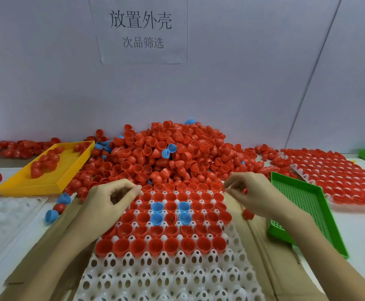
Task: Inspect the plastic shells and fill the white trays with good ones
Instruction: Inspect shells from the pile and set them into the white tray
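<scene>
Perforated white tray point(173, 276), glossy red shells point(173, 153), left hand point(110, 200) curled empty, right hand point(251, 192) pinching a shell point(245, 190)

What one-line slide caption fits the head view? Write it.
Both hands, left and right, work over a half-filled white tray, with the shell pile behind.

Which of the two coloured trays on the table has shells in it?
The yellow tray on the left holds red shells; the green tray shows none.
</scene>
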{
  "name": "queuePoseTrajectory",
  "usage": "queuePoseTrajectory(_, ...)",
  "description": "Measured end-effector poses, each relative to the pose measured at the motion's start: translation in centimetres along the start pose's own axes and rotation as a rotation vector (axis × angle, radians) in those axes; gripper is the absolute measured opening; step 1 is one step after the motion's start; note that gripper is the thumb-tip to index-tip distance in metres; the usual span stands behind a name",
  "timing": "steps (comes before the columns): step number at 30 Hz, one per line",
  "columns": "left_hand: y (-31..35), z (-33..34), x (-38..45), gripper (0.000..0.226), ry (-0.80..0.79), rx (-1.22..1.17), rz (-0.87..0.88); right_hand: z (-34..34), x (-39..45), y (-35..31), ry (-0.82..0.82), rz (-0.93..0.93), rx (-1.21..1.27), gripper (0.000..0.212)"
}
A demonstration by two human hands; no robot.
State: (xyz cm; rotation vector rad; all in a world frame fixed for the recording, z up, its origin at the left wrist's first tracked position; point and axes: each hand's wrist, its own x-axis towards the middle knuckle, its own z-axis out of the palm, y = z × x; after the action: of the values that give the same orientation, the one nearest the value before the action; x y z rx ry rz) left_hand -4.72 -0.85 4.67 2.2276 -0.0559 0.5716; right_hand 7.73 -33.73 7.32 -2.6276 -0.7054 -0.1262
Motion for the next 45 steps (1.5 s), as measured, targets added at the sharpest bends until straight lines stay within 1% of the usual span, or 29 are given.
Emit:
queuePoseTrajectory(1, 0.0, 0.0, 0.0, 0.014, -0.001, 0.003, -0.005, 0.0, 0.8, 1.1, 0.053, 0.051, -0.061, 0.015)
queuePoseTrajectory(2, 0.1, 0.0, 0.0, 0.014, -0.003, 0.008, -0.008, 0.2, 1.4, 2.2, 0.072, 0.097, -0.131, 0.02)
queuePoseTrajectory(4, 0.2, 0.0, -0.1, 0.014, -0.007, 0.007, -0.017, 0.7, 2.3, 3.8, 0.039, 0.14, -0.269, 0.026)
queuePoseTrajectory(7, 0.2, 0.0, -0.1, 0.014, 0.005, 0.004, -0.026, 1.8, 2.9, 5.1, -0.009, 0.172, -0.37, 0.024)
queuePoseTrajectory(10, 0.0, 0.0, 0.0, 0.015, 0.0, 0.008, -0.041, 2.7, 3.6, 5.6, 0.021, 0.224, -0.368, 0.017)
queuePoseTrajectory(15, 0.1, 0.0, -0.1, 0.015, -0.013, 0.007, -0.057, 2.7, 4.7, 5.8, 0.002, 0.227, -0.274, 0.015)
queuePoseTrajectory(18, 0.2, 0.0, -0.1, 0.015, -0.007, 0.015, -0.056, 2.4, 5.3, 5.7, 0.001, 0.265, -0.214, 0.016)
queuePoseTrajectory(20, 0.2, 0.0, 0.0, 0.015, -0.012, 0.014, -0.062, 2.6, 5.5, 5.1, 0.037, 0.304, -0.24, 0.018)
queuePoseTrajectory(22, 0.2, 0.0, 0.0, 0.015, -0.018, 0.014, -0.064, 3.1, 5.9, 4.3, 0.13, 0.301, -0.252, 0.02)
queuePoseTrajectory(24, 0.1, -0.1, 0.0, 0.015, -0.019, 0.009, -0.064, 3.6, 6.5, 3.5, 0.178, 0.243, -0.18, 0.022)
queuePoseTrajectory(26, 0.1, -0.1, 0.0, 0.015, -0.018, 0.009, -0.058, 3.9, 7.2, 3.0, 0.104, 0.202, -0.061, 0.017)
queuePoseTrajectory(27, 0.1, -0.2, 0.0, 0.015, -0.02, 0.01, -0.057, 4.0, 7.5, 2.8, 0.041, 0.204, -0.016, 0.02)
queuePoseTrajectory(29, 0.1, -0.2, 0.0, 0.015, -0.018, 0.007, -0.055, 4.3, 8.1, 2.8, -0.033, 0.243, 0.05, 0.026)
queuePoseTrajectory(31, 0.1, -0.2, 0.1, 0.015, -0.014, 0.0, -0.056, 4.5, 8.7, 3.2, -0.027, 0.295, 0.134, 0.027)
queuePoseTrajectory(34, 0.1, -0.3, 0.1, 0.016, -0.012, -0.003, -0.045, 4.5, 9.3, 3.7, -0.014, 0.367, 0.288, 0.02)
queuePoseTrajectory(37, 0.2, -0.3, 0.0, 0.018, 0.006, -0.002, -0.016, 4.4, 9.3, 3.9, 0.059, 0.359, 0.367, 0.025)
queuePoseTrajectory(41, 0.1, -0.3, 0.1, 0.016, -0.009, -0.012, -0.011, 3.0, 8.3, 3.1, 0.278, 0.249, 0.373, 0.027)
queuePoseTrajectory(43, 0.1, -0.4, 0.2, 0.013, -0.022, -0.032, -0.023, 2.1, 7.3, 2.2, 0.34, 0.167, 0.469, 0.024)
queuePoseTrajectory(45, 0.4, -0.5, 0.1, 0.01, -0.041, -0.092, -0.033, 1.6, 6.0, 0.9, 0.342, 0.085, 0.604, 0.021)
